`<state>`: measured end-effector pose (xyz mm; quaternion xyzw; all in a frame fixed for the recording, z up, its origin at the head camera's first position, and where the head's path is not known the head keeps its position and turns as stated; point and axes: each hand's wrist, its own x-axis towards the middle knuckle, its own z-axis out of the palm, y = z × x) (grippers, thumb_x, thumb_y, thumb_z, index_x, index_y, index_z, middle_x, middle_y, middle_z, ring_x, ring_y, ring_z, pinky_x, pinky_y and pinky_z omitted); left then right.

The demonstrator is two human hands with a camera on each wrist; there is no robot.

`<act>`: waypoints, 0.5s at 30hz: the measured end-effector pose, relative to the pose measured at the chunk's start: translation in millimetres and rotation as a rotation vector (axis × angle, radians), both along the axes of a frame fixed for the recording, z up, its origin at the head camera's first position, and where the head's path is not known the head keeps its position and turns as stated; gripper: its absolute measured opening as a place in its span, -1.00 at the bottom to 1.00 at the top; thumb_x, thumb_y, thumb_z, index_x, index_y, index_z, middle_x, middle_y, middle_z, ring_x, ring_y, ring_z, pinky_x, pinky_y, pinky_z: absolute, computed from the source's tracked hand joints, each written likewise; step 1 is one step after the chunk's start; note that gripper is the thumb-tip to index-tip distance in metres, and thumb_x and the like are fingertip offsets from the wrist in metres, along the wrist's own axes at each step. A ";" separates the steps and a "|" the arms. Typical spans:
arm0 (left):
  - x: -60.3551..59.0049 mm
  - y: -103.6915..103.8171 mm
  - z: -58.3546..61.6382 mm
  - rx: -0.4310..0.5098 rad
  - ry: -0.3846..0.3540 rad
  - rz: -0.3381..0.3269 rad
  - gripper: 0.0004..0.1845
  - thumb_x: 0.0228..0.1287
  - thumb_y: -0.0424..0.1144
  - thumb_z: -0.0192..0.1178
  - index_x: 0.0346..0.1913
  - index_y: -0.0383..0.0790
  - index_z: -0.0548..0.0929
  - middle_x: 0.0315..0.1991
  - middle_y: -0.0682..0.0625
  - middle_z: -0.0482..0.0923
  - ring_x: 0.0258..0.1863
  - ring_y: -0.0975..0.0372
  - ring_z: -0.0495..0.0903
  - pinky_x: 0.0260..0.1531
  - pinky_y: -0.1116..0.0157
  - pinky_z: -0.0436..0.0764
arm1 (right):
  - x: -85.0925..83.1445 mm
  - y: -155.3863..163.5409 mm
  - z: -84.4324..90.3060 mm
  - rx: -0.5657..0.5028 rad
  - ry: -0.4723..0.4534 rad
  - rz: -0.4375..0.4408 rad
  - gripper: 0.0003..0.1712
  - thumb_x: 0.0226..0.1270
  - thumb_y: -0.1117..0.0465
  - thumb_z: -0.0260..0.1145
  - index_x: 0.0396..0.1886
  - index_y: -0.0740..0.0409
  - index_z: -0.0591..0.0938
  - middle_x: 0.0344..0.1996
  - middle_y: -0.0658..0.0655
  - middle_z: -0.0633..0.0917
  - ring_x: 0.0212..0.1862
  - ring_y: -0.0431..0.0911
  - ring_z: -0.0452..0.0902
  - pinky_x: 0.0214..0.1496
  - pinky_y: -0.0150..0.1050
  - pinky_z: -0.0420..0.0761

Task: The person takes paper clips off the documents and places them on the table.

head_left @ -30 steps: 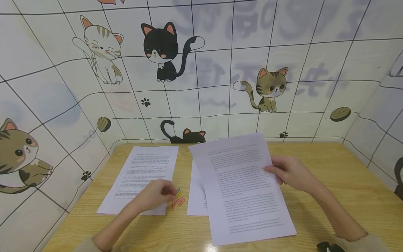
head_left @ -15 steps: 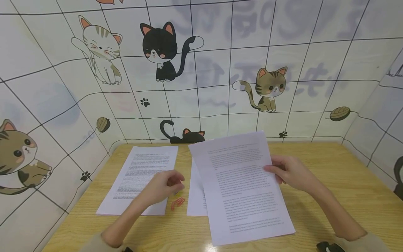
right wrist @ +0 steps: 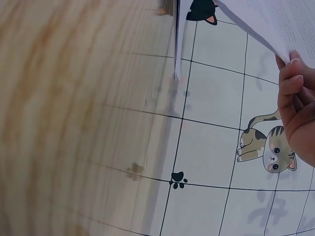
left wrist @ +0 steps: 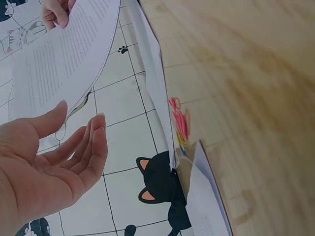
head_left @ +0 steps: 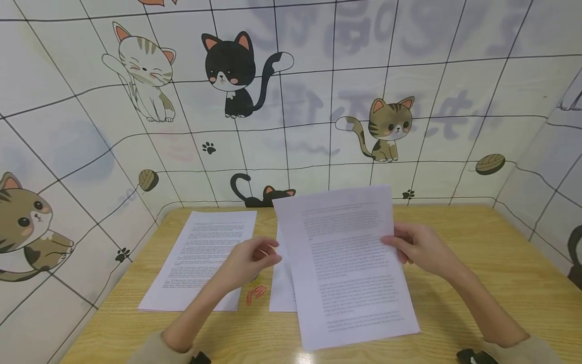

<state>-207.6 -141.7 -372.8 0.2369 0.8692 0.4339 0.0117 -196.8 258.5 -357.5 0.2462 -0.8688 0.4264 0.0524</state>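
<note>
Two hands, three paper stacks.

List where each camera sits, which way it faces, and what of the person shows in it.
Head: worn on the head, looks forward and down at the wooden table; both forearms, left hand and right hand show.
Left wrist: at the left hand, faces its open palm, the lifted sheet and paper clips.
Right wrist: faces the right-hand fingers pinching the sheet's edge.
All three share the lifted sheet.
</note>
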 end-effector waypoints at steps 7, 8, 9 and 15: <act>-1.1 12.4 4.8 0.057 -0.010 -0.011 -0.65 0.38 -0.17 0.32 0.12 -0.28 0.63 -0.20 0.01 0.69 -0.25 0.20 0.70 -0.17 0.29 0.64 | -2.5 2.5 -1.8 -0.026 0.026 -0.030 -0.76 0.46 0.38 0.26 0.06 0.28 0.65 -0.64 -0.03 0.59 -0.66 -0.21 0.38 -0.67 -0.36 0.38; -1.4 14.0 5.3 0.066 -0.011 -0.014 -0.64 0.39 -0.18 0.32 0.13 -0.29 0.62 -0.20 0.00 0.68 -0.25 0.18 0.70 -0.16 0.28 0.64 | -2.9 2.8 -2.0 -0.034 0.032 -0.029 -0.76 0.46 0.38 0.26 0.07 0.28 0.64 -0.63 -0.02 0.59 -0.66 -0.21 0.38 -0.68 -0.35 0.38; -1.7 15.5 5.5 0.074 -0.013 -0.016 -0.63 0.39 -0.17 0.32 0.14 -0.30 0.62 -0.19 0.00 0.68 -0.25 0.16 0.71 -0.15 0.28 0.64 | -3.2 3.0 -2.1 -0.040 0.037 -0.025 -0.75 0.46 0.39 0.26 0.08 0.29 0.64 -0.63 -0.02 0.60 -0.66 -0.20 0.38 -0.68 -0.35 0.38; -5.2 23.7 4.4 0.101 0.038 -0.024 -0.72 0.41 -0.17 0.30 0.01 -0.29 0.65 -0.27 -0.02 0.70 -0.35 0.23 0.68 -0.19 0.29 0.59 | -3.1 2.6 -2.1 -0.080 0.070 -0.012 -0.74 0.46 0.42 0.25 0.09 0.33 0.63 -0.63 0.00 0.59 -0.67 -0.18 0.38 -0.70 -0.33 0.38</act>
